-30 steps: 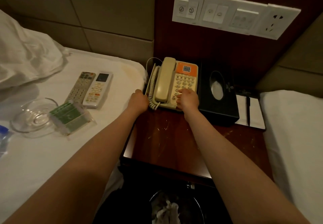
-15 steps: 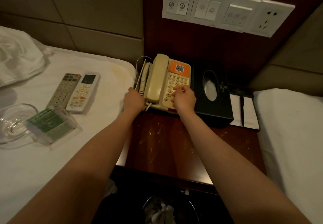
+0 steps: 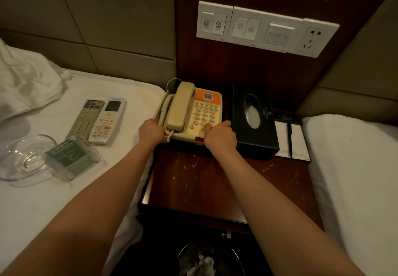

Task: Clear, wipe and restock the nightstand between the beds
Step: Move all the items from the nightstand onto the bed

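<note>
A beige telephone (image 3: 189,112) with an orange label sits at the back left of the dark wooden nightstand (image 3: 215,185). My left hand (image 3: 150,130) grips its front left corner by the coiled cord. My right hand (image 3: 219,134) holds its front right corner, fingers on the keypad. A black tissue box (image 3: 252,123) stands right of the phone, then a notepad with a pen (image 3: 289,138). On the left bed (image 3: 53,189) lie two remotes (image 3: 97,120), a glass ashtray (image 3: 23,159) and a green packet in clear wrap (image 3: 69,159).
A switch and socket panel (image 3: 267,29) is on the wooden wall above the nightstand. A bin with crumpled paper (image 3: 204,260) stands below its front edge. White bedding (image 3: 23,82) is bunched at the far left; a second bed (image 3: 353,179) flanks the right.
Both hands have stayed on the telephone's front corners. The phone sits a little further back towards the wall, and the view has shifted slightly.
</note>
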Action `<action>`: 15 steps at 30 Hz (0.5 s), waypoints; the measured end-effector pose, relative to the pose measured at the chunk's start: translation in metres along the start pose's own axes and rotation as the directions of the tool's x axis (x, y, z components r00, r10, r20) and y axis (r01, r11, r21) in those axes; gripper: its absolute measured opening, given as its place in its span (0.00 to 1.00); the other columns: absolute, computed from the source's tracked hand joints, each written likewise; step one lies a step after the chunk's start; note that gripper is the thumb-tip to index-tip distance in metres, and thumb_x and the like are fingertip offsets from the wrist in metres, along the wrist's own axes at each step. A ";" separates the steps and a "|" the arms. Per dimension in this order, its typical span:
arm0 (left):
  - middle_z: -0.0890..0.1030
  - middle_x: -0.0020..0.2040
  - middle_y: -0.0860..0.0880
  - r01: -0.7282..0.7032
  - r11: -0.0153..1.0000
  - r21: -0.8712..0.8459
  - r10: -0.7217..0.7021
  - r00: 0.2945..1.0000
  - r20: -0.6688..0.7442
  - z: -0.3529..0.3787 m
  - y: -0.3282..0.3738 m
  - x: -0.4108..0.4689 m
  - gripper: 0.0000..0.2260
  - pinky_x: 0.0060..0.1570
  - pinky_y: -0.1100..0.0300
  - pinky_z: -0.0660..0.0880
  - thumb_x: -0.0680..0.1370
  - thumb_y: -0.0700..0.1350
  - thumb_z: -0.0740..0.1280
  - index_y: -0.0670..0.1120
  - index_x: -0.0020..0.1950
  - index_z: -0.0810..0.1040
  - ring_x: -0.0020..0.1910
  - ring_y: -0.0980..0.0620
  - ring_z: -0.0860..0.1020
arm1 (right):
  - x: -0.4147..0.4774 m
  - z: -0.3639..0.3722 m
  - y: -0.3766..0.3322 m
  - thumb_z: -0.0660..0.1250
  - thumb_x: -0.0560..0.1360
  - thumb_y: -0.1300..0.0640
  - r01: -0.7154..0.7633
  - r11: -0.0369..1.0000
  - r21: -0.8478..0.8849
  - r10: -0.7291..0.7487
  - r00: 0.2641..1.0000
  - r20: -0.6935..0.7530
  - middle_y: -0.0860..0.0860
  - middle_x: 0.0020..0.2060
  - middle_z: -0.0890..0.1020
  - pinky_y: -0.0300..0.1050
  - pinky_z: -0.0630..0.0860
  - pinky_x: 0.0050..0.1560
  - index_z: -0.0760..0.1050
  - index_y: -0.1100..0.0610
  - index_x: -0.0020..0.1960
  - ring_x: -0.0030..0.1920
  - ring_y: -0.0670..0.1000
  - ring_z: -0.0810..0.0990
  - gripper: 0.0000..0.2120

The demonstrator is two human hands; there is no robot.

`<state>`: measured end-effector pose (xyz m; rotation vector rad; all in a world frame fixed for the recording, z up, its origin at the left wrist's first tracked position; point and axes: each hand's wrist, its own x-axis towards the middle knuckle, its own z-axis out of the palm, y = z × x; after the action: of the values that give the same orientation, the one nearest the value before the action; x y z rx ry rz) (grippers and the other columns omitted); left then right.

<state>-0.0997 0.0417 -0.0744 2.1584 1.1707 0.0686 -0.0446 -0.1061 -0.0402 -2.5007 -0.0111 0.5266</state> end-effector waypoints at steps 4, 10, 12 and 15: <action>0.75 0.59 0.33 -0.029 1.000 0.012 0.029 1.000 0.002 -0.010 -0.010 -0.010 0.06 0.46 0.56 0.67 0.78 0.35 0.59 0.34 0.50 0.73 0.58 0.35 0.73 | -0.003 0.014 0.006 0.52 0.80 0.43 -0.249 0.808 0.534 0.149 0.963 0.225 0.57 0.56 0.77 0.52 0.78 0.55 0.67 0.61 0.66 0.55 0.57 0.78 0.24; 0.77 0.56 0.34 -0.079 0.997 0.010 0.079 0.997 0.005 -0.023 -0.034 -0.038 0.08 0.44 0.59 0.64 0.76 0.34 0.58 0.35 0.52 0.73 0.56 0.36 0.74 | -0.026 0.021 0.019 0.53 0.80 0.42 -0.356 0.641 0.680 0.199 0.933 0.301 0.56 0.51 0.78 0.48 0.77 0.51 0.70 0.60 0.63 0.55 0.57 0.79 0.24; 0.77 0.56 0.34 -0.071 0.997 0.000 0.071 0.997 0.002 -0.026 -0.042 -0.051 0.08 0.45 0.58 0.66 0.76 0.35 0.58 0.35 0.53 0.72 0.56 0.37 0.74 | -0.038 0.022 0.023 0.53 0.79 0.40 -0.349 0.640 0.684 0.208 0.936 0.283 0.54 0.47 0.78 0.46 0.76 0.47 0.71 0.60 0.60 0.52 0.55 0.80 0.25; 0.77 0.56 0.34 -0.060 0.998 -0.027 0.060 0.998 -0.014 -0.032 -0.051 -0.072 0.09 0.45 0.58 0.66 0.76 0.34 0.58 0.34 0.54 0.72 0.56 0.37 0.75 | -0.057 0.021 0.026 0.55 0.78 0.40 -0.314 0.648 0.694 0.208 0.949 0.235 0.52 0.42 0.77 0.44 0.75 0.45 0.71 0.60 0.56 0.50 0.55 0.80 0.24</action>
<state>-0.1903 0.0228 -0.0610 2.1717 1.1059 0.1250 -0.1082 -0.1235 -0.0496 -1.6723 0.4394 0.6596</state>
